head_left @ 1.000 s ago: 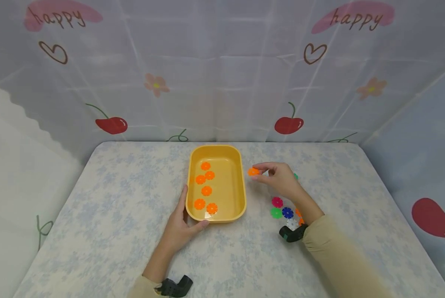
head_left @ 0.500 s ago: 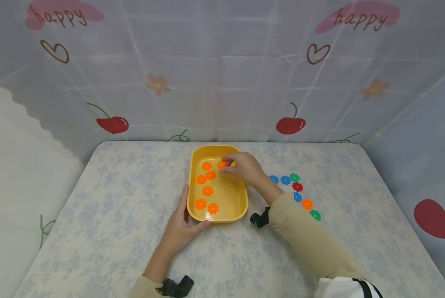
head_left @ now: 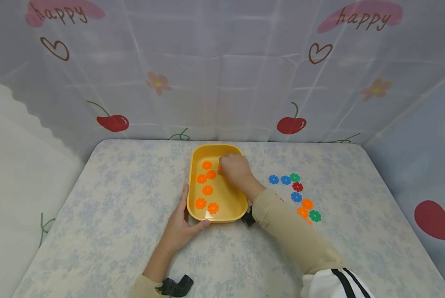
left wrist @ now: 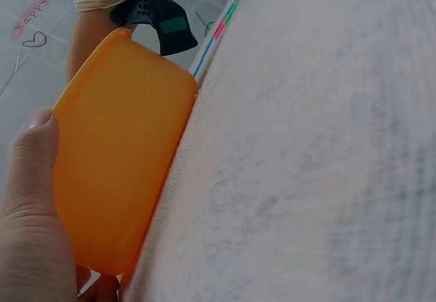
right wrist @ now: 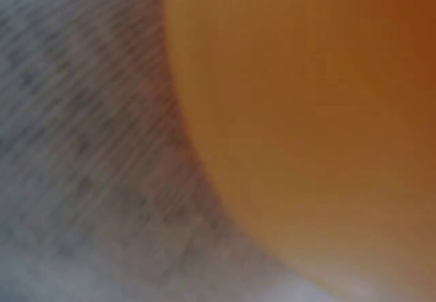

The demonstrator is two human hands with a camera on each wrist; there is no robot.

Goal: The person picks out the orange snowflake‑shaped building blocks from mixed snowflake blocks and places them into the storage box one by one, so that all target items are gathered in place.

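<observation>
A yellow tray (head_left: 230,207) with rounded corners stands on the table, several orange notched plastic discs (head_left: 207,190) lying flat along its left half. At its near left corner my left hand (head_left: 177,231) grips it, thumb (left wrist: 34,159) on the rim in the left wrist view. My right hand (head_left: 235,169) is down inside the tray's far right part, fingers curled, with a bit of another orange disc (head_left: 219,167) showing at the fingertips. The back of that hand hides the rest of this disc. Only the tray's blurred outer wall (right wrist: 306,111) fills the right wrist view.
Right of the tray, loose discs lie on the patterned tabletop (head_left: 103,215): blue (head_left: 274,179), green (head_left: 315,216), red (head_left: 298,187) and orange (head_left: 307,204). The right sleeve (head_left: 293,231) covers some. A printed curtain (head_left: 215,82) hangs behind the table's far edge.
My right hand has carried an orange disc leftward from beside the tray into its far right part, then turned knuckles up and lowered. The left hand keeps its hold on the tray.
</observation>
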